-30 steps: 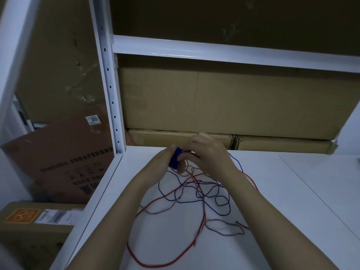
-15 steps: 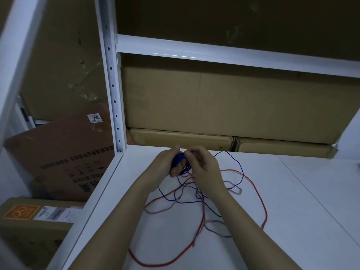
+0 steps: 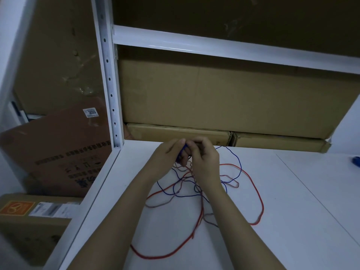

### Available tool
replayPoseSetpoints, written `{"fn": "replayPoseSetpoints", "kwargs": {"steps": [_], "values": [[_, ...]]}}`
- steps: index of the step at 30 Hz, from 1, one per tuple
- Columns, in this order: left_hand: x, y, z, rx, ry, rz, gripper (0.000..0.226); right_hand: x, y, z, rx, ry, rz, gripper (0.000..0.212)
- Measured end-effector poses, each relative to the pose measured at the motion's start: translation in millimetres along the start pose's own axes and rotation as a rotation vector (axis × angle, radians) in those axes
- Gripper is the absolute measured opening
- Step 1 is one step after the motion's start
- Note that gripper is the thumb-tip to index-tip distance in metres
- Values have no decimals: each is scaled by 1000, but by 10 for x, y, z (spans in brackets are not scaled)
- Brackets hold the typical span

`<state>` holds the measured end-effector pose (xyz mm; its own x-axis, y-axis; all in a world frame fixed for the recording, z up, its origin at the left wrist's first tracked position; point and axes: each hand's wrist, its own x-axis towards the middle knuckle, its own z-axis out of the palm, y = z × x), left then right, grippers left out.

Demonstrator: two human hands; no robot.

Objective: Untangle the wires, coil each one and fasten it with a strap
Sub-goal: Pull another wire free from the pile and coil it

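Both hands meet over the white shelf [image 3: 292,201], close to its back. My left hand [image 3: 167,154] grips a small coil of blue wire [image 3: 184,149], mostly hidden between the fingers. My right hand [image 3: 204,158] pinches the blue wire right beside that coil. The loose rest of the blue wire [image 3: 239,162] loops away to the right and back under my right wrist. A red wire [image 3: 260,199] and a pale brownish wire [image 3: 230,181] lie tangled with it on the shelf below my hands.
Flat cardboard boxes [image 3: 179,132] lie against the shelf's back under a large carton [image 3: 224,98]. A white upright post [image 3: 109,78] stands at the left. More cartons [image 3: 58,152] sit beyond the shelf's left edge. A small blue object [image 3: 356,161] shows at the far right.
My right hand has circled round the coil held by my left hand and come back to it. The blue loop on the right has shifted, and the red wire has spread out to the right.
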<state>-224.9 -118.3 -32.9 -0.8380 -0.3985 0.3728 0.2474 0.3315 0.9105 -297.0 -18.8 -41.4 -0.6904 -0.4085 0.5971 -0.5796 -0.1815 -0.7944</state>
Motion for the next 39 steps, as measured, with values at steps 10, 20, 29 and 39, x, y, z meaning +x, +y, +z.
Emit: {"fn": "replayPoseSetpoints", "kwargs": {"steps": [10, 20, 29, 39], "values": [[78, -43, 84, -82, 241, -81, 33, -105, -28, 203, 70, 148, 57, 24], [-12, -246, 40, 35, 61, -194, 22, -66, 149, 126, 116, 138, 294, 15], [41, -218, 49, 179, 140, -132, 29, -190, 188, 142, -454, -96, -81, 29], [-34, -215, 128, 310, 77, -109, 24, -215, 204, 107, -362, 27, 57, 25]]}}
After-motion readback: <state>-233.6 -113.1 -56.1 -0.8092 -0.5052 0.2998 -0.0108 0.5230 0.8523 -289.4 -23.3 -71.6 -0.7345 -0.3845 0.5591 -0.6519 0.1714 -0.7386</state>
